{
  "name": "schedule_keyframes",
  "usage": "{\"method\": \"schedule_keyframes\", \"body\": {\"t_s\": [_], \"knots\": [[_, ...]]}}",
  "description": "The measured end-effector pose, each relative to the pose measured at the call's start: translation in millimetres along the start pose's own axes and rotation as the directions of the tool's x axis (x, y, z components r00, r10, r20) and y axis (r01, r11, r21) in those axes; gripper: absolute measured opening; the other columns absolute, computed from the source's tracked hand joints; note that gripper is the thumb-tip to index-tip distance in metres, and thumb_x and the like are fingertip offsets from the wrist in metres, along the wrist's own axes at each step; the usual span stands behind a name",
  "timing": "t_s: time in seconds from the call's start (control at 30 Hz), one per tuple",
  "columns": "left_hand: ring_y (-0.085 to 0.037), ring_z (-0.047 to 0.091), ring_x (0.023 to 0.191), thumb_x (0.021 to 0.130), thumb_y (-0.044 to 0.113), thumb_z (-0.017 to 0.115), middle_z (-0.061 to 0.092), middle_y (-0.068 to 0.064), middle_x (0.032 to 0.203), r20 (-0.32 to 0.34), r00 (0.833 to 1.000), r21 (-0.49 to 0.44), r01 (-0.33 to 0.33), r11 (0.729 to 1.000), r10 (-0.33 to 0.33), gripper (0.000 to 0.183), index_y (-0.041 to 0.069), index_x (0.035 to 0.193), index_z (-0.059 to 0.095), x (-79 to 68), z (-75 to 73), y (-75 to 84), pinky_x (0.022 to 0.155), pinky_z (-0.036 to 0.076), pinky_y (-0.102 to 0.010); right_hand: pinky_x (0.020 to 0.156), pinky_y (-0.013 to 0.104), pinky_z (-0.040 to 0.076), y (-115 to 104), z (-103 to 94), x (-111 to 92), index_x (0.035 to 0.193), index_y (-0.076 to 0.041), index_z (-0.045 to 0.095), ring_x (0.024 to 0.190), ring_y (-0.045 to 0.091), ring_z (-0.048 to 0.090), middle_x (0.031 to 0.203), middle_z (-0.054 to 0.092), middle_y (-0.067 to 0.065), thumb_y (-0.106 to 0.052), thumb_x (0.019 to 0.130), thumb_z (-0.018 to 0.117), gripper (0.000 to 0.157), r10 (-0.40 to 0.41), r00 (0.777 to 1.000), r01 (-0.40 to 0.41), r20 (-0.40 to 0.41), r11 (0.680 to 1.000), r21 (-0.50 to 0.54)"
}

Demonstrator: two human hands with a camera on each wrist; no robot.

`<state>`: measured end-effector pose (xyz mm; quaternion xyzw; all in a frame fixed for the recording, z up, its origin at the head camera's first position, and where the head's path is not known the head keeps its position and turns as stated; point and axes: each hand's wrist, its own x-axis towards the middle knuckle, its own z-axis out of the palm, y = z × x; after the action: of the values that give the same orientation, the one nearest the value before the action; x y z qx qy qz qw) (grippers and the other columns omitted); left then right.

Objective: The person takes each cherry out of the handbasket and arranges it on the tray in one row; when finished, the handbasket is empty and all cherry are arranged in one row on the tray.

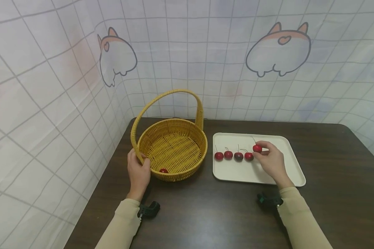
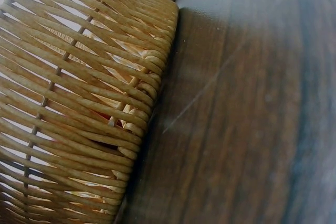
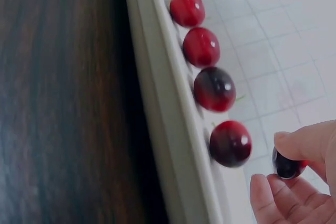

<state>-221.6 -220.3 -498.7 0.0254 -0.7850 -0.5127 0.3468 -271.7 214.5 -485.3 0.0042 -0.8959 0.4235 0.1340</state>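
My right hand [image 1: 272, 162] pinches a cherry [image 1: 257, 148] between thumb and fingers over the white tray [image 1: 277, 175]; its stem points up. In the right wrist view the pinched cherry [image 3: 287, 165] looks dark red to black. Several other cherries [image 1: 219, 156] lie in a row on the tray, left of that hand. My left hand [image 1: 138, 171] grips the yellow wicker basket [image 1: 199, 162] at its left side, where the tall handle meets the rim. A single red cherry [image 1: 163, 171] sits inside the basket near its front wall.
Basket and tray stand side by side on a dark wooden table [image 1: 199, 214]. Behind them hangs a white grid-patterned cloth [image 1: 187, 55] with cartoon animals, which also runs along the left side. The basket's arched handle [image 1: 174, 91] rises high above its rim.
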Motion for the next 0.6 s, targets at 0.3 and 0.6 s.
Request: {"method": "schedule_keyframes", "body": {"t_s": [0.3,0.6], "knots": [[-0.023,0.044,0.100,0.089,0.000,0.051,0.047,-0.019,0.132,0.004,1.000,0.003,0.003,1.000,-0.003,0.008,0.007,0.089,0.048,0.5,0.1,1.5,0.077,0.034,-0.037,0.073,0.033,0.046,16.9,-4.5,1.2,0.127,-0.004,0.058,0.103,0.036,0.061,0.126,0.059,0.024,-0.019,0.088,0.069,0.042,0.057,0.996,-0.053,0.073,0.997,-0.056],[-0.024,0.044,0.100,0.088,0.000,0.051,0.048,-0.018,0.132,0.000,1.000,0.003,0.004,1.000,-0.004,0.006,0.005,0.089,0.048,0.2,-0.1,2.0,0.078,0.033,-0.038,0.073,0.032,0.045,21.4,-5.9,2.0,0.126,-0.004,0.059,0.106,0.036,0.058,0.127,0.059,0.023,-0.021,0.088,0.069,0.043,0.109,0.985,-0.091,0.135,0.987,-0.132]]}}
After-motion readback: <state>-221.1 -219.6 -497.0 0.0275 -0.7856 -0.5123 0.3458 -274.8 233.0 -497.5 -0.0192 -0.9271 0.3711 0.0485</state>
